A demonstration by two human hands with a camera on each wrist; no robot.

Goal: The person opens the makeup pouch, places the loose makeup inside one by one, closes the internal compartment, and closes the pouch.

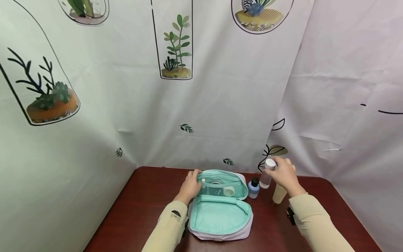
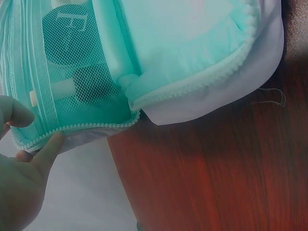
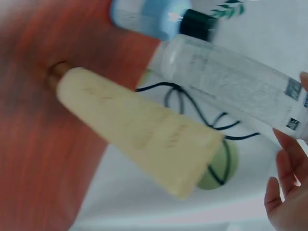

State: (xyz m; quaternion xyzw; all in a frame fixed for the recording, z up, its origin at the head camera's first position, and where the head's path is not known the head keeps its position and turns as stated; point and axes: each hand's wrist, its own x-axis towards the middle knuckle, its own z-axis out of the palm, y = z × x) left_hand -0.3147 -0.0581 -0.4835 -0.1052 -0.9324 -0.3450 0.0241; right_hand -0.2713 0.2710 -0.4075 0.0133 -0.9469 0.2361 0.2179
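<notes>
A white cloth (image 1: 233,105), printed with plants, is hanging behind a smooth, dark red counter (image 1: 151,196), where a rounded fabric bag (image 1: 220,217) is lying unzipped, showing soft mint lining and chunky zipper teeth (image 2: 86,126). The work is looking partway along: the bag is spread open and its mesh pocket (image 2: 82,113) is holding small items, while the lower half is showing only lining and three containers are sitting outside.

The left hand (image 1: 190,185) is gripping the lid's rim. The right hand (image 1: 286,173) is gripping a clear, cylindrical bottle (image 1: 266,178) by its white-capped top, right of the bag; whether its base is touching the counter is hard to tell. A matte cream tube (image 1: 278,194), flat-ended, is standing on its brown cap nearby. A squat blue flask (image 1: 253,190), black-capped, is standing just beside the bag. Behind the netting, a dark lettered disc (image 2: 70,33) and a round white piece (image 1: 228,191) are showing.
</notes>
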